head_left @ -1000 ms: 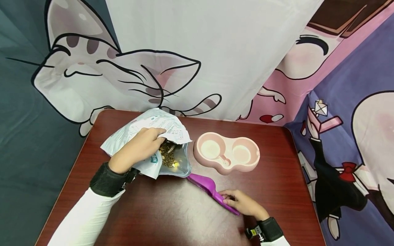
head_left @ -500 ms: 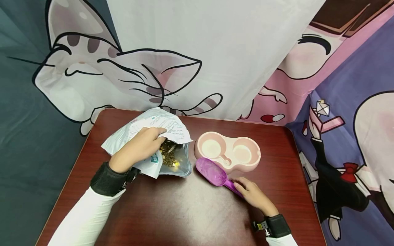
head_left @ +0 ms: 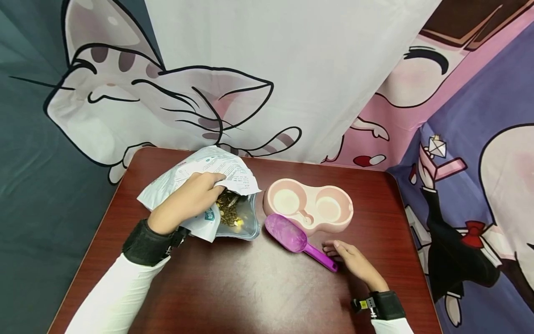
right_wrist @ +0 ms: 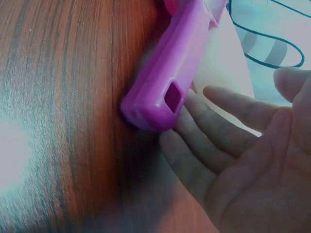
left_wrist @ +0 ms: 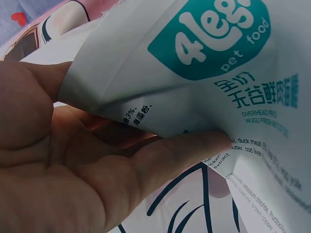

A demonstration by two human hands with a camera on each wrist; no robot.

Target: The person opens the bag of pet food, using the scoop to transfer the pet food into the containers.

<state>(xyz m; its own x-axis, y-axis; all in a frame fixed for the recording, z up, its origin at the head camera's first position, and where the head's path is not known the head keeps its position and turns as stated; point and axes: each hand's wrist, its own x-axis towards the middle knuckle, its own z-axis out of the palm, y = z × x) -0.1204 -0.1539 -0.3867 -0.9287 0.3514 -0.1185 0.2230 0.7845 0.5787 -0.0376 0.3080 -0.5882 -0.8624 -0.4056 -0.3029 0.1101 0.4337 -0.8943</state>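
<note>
My left hand (head_left: 189, 202) grips the upper edge of a white pet food bag (head_left: 167, 185), thumb on one face and fingers on the other. In the left wrist view, the bag (left_wrist: 194, 97) carries a green label. Brown dry food (head_left: 228, 211) shows in its opening, beside a shiny grey-blue wall (head_left: 251, 222); whether this is lining or a tub, I cannot tell. A purple scoop (head_left: 288, 233) lies with its bowl by the pink double bowl. Next to its handle (right_wrist: 160, 87), my right hand (head_left: 354, 262) has its fingers extended, holding nothing; contact is unclear.
A pale pink double bowl (head_left: 306, 204) stands right of the bag. All this is on a reddish-brown table (head_left: 250, 287). Cloth printed with cartoons (head_left: 292, 83) hangs behind the table and along its right side.
The scoop has been turned bowl-up and shifted up and right, against the pink double bowl. My right hand has let go of its handle and drawn back right. My left hand stays put.
</note>
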